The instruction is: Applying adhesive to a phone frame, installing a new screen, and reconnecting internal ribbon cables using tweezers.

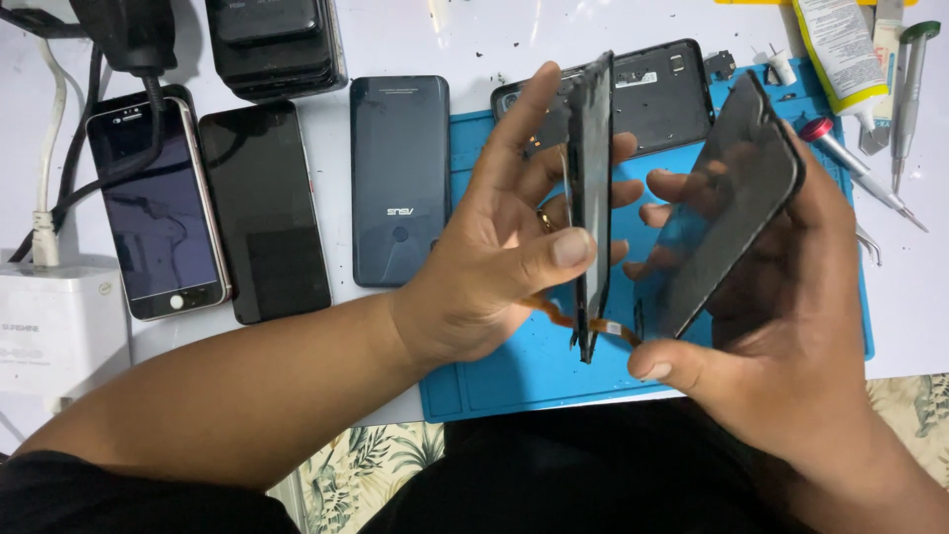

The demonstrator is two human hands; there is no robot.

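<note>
Here the left hand [484, 267] pinches the phone frame [590, 198] edge-on between thumb and fingers.

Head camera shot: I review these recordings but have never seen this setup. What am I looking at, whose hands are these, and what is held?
One camera on the person's head looks down at their own bare hands; no machine is involved. The left hand holds a thin phone frame edge-on, an orange ribbon cable hanging from its lower end. The right hand holds a dark screen panel tilted. Below lies a blue work mat on a white table. Left of the mat lie three phones; at upper right are a glue tube and screwdrivers.
</note>
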